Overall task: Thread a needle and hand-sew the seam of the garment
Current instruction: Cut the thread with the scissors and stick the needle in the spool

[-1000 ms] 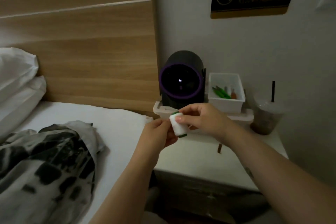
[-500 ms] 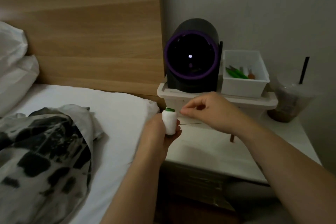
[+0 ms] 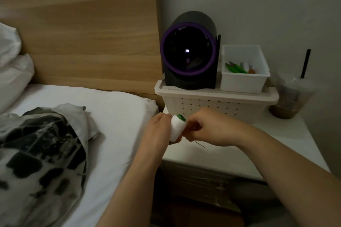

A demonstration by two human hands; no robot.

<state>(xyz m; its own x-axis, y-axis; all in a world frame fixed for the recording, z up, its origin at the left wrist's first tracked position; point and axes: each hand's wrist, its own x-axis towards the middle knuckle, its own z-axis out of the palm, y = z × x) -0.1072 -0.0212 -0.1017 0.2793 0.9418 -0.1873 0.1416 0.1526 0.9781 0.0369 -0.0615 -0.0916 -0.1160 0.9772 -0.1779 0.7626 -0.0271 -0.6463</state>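
My left hand (image 3: 158, 131) grips a white thread spool (image 3: 177, 128) with a green core, held over the gap between bed and nightstand. My right hand (image 3: 208, 127) sits just to the spool's right, fingers curled, pinching a thin needle (image 3: 199, 144) whose tip points down and right from under the hand. Any thread between the hands is too fine to see. The black-and-white patterned garment (image 3: 40, 156) lies crumpled on the white bed (image 3: 118, 116) at the left, away from both hands.
On the white nightstand (image 3: 287, 140) stands a perforated white basket (image 3: 217, 105) carrying a black device with a purple ring (image 3: 190, 51) and a white bin (image 3: 243, 72) with green-handled tools. An iced drink cup with a straw (image 3: 289, 97) is at the right. Pillows (image 3: 13, 64) lie far left.
The right hand has come back against the spool, lower than before, with the needle now showing below it. The view has tilted down and closer to the nightstand.
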